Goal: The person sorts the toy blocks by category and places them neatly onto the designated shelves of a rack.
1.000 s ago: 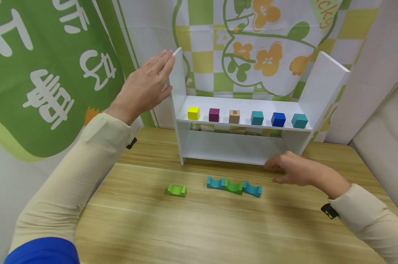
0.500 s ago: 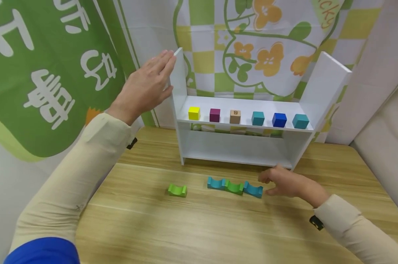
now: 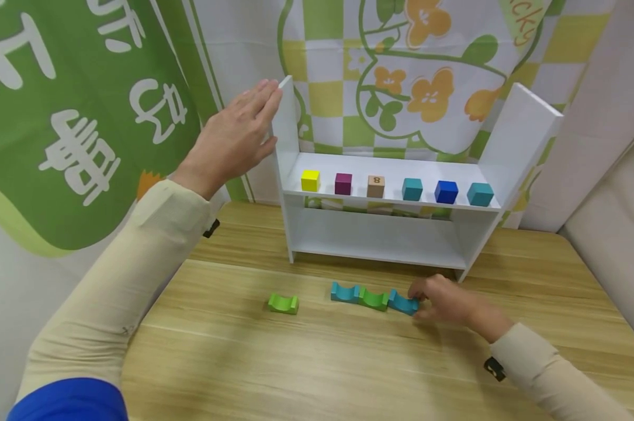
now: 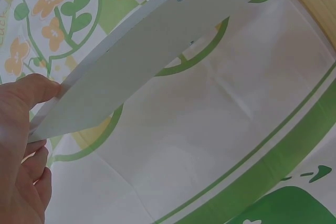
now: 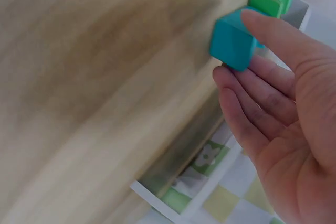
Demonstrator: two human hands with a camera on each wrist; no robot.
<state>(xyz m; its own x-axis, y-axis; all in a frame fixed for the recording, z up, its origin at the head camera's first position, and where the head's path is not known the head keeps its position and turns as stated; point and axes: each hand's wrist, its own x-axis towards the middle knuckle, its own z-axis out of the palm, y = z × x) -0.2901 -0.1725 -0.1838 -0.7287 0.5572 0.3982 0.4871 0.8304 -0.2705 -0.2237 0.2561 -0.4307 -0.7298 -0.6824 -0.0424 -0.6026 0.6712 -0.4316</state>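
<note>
My left hand (image 3: pixel 232 137) grips the upper left side panel of a white shelf (image 3: pixel 380 237); in the left wrist view, thumb and fingers lie on opposite sides of the panel (image 4: pixel 126 61). On the table, my right hand (image 3: pixel 445 301) pinches the right end of a blue block with a curved hollow (image 3: pixel 402 302). Its thumb and fingers lie either side of that block (image 5: pixel 231 40) in the right wrist view. Left of it, in a row, are a green hollowed block (image 3: pixel 373 299) and another blue one (image 3: pixel 345 292). A separate light green hollowed block (image 3: pixel 283 304) lies further left.
Along the shelf's upper board stand a yellow cube (image 3: pixel 310 181), a purple cube (image 3: pixel 343 184), a wooden cube marked 8 (image 3: pixel 376 186), a teal cube (image 3: pixel 412 189), a blue cube (image 3: pixel 446 192) and another teal cube (image 3: pixel 480 194). Patterned cloth (image 3: pixel 327 99) hangs behind.
My right hand has moved left and down from beside the shelf's lower right to the right-hand blue block and taken hold of its end. The left hand stays on the panel.
</note>
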